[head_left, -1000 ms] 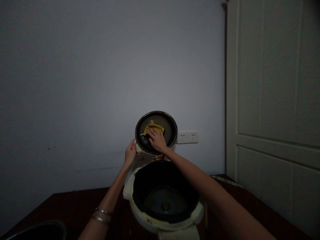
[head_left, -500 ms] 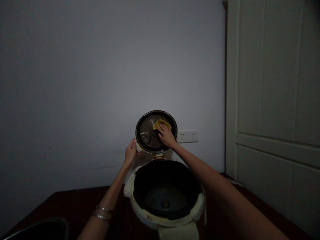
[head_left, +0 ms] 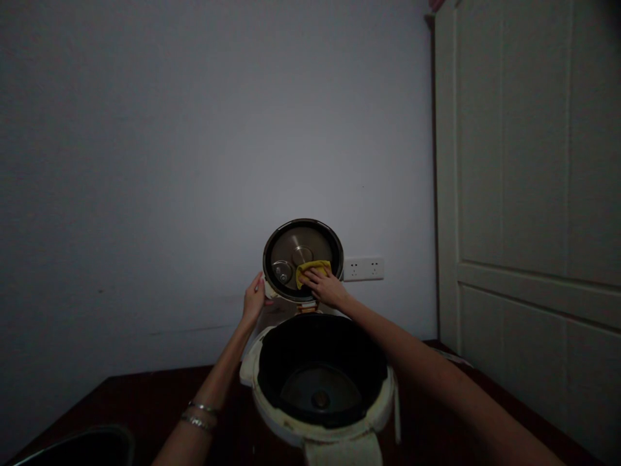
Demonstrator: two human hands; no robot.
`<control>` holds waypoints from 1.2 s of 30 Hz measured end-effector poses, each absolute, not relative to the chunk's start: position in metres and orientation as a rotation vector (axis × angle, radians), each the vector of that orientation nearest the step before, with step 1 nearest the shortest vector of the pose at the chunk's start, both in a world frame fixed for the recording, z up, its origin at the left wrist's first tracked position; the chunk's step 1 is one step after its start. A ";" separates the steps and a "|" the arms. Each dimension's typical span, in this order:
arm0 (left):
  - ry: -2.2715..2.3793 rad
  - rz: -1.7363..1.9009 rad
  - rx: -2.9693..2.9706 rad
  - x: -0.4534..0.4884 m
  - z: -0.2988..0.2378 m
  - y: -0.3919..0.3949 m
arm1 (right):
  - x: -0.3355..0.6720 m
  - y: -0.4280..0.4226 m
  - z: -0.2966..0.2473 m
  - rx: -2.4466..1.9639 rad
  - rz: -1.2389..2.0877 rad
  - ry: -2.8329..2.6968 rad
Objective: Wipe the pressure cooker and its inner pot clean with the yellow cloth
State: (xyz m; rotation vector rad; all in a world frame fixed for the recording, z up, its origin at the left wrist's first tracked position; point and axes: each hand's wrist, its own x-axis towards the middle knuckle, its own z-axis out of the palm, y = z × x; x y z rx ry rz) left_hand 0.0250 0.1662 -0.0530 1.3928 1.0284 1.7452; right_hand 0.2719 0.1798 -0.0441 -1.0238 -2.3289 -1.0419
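Note:
An electric pressure cooker [head_left: 272, 411] stands in front of me with its round lid [head_left: 301, 241] raised on the rear hinge. The lid's metal underside faces me. My left hand [head_left: 254, 299] is closed on the lid's lower left edge. My right hand [head_left: 328, 287] presses a yellow cloth [head_left: 315, 266] against the lower part of the lid's underside, fingers over the cloth. Below the lid, the cooker's dark inside [head_left: 323, 382] lies open, with a round knob-like part in the middle of its floor.
A dark red table [head_left: 160, 395] carries the cooker. Behind it are a pale wall [head_left: 194, 162] and a white double socket [head_left: 363, 268]. A panelled door [head_left: 524, 162] rises at the right. A dark rounded object [head_left: 82, 446] sits at the lower left corner.
My right hand has slid the yellow cloth down the lid's underside, from the middle to the lower part. My left hand keeps its hold on the lid's edge. The view has shifted slightly.

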 end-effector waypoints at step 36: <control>1.030 1.778 1.451 0.029 -0.054 0.161 | 0.216 0.150 -0.007 -1.329 -0.458 -2.238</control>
